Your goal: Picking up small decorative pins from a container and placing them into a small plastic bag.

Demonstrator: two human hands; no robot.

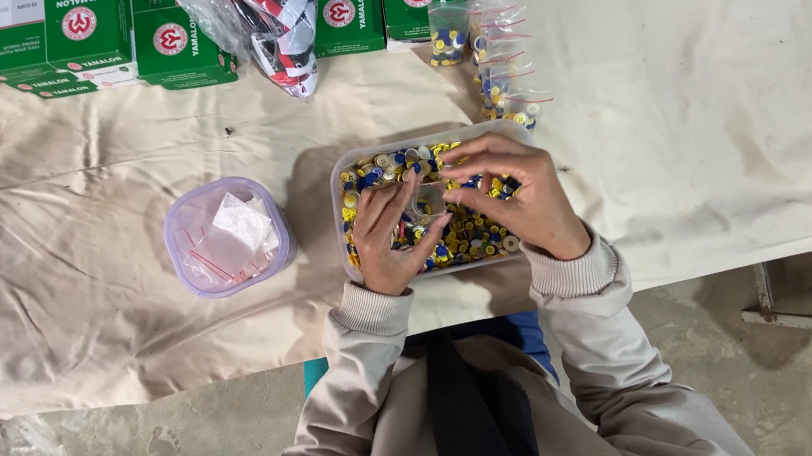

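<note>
Filling step: left hand (pixel 389 235) and right hand (pixel 513 197) both pinch small clear plastic bag (pixel 426 199), frame centre, over clear rectangular tub of yellow-blue caps (pixel 350 169); next needs caps dropped in.

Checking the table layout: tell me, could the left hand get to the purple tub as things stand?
Probably yes: the purple tub stands open on the cloth just beside the left hand, nothing between them, though that hand now holds a small clear bag.

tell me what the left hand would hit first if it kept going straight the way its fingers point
The left hand points away from the body, up the picture. It would likely first meet the far wall of the clear tub of small blue and yellow caps, then bare cloth. Its height above the tub is unclear.
</note>
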